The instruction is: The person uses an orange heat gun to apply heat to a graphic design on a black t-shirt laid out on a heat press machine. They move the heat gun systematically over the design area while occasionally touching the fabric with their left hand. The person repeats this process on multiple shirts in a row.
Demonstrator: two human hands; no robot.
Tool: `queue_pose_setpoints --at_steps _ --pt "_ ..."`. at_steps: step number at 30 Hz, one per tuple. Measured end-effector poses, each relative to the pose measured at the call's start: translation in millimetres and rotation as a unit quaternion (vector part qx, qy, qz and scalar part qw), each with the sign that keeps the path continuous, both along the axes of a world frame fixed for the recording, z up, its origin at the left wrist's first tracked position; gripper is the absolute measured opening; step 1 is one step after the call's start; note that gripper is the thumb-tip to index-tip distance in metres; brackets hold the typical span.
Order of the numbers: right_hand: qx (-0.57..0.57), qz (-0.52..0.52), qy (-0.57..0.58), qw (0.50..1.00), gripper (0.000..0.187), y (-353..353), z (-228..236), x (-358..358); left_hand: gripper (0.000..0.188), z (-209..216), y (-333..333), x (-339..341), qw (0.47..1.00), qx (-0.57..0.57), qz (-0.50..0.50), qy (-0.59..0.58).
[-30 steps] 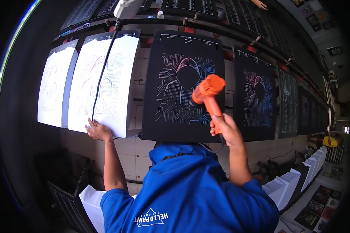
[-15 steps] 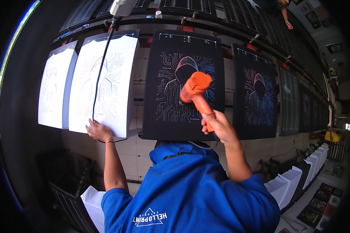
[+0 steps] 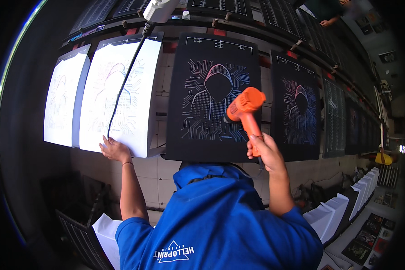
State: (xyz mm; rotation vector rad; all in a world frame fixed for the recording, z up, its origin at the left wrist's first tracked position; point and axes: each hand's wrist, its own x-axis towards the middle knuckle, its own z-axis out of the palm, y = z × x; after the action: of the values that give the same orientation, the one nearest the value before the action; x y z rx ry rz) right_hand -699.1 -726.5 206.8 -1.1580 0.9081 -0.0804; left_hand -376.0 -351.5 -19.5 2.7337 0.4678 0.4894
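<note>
My right hand [image 3: 267, 152] grips the handle of an orange heat gun [image 3: 246, 104]. Its dark nozzle points left, over the lower right of a hooded-figure print on a black T-shirt [image 3: 180, 150] stretched on a flat board. At the near edge of a white T-shirt [image 3: 141, 114] on the neighbouring board is my left hand [image 3: 116, 150]. Its fingertips are closed on a black cable [image 3: 127, 81], which runs across the white shirt up to a white plastic device [image 3: 159, 10] at the top. The same kind of print shows on that shirt.
Another white shirt [image 3: 67, 99] lies far left, and a black printed shirt [image 3: 297, 108] to the right. Dark rails [image 3: 274, 38] run behind the boards; a small white bottle [image 3: 186, 15] stands there. Another person's hand [image 3: 330, 21] shows top right. White-covered boards [image 3: 328, 216] line the lower right.
The heat gun and my right hand have moved right and slightly nearer, uncovering more of the print. The white device and upper cable have shifted right. My left hand stays about where it was.
</note>
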Motion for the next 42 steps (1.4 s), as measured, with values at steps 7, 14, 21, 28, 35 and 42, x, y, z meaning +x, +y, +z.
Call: queue_pose_setpoints --at_steps 7,14,21,28,35,42 --pt "0.034 0.160 -0.053 0.985 0.035 30 -13 82 0.042 5 -3 0 1.000 0.015 -0.001 0.009" --pt "0.027 0.222 -0.050 0.973 0.035 37 -16 101 0.041 4 -2 -2 1.000 0.014 -0.004 -0.004" --pt "0.037 0.201 -0.031 0.978 0.030 49 -5 79 0.041 0 -1 -1 1.000 0.007 -0.007 -0.012" --pt "0.073 0.281 -0.016 0.957 0.027 57 -4 72 0.042 -1 2 -1 1.000 0.004 -0.004 -0.007" --pt "0.007 0.231 -0.021 0.973 0.032 40 -7 83 0.043 4 -2 -1 1.000 -0.007 0.003 0.010" --pt "0.040 0.246 0.000 0.968 0.031 38 3 63 0.041 -4 1 -1 1.000 -0.002 0.003 -0.019"
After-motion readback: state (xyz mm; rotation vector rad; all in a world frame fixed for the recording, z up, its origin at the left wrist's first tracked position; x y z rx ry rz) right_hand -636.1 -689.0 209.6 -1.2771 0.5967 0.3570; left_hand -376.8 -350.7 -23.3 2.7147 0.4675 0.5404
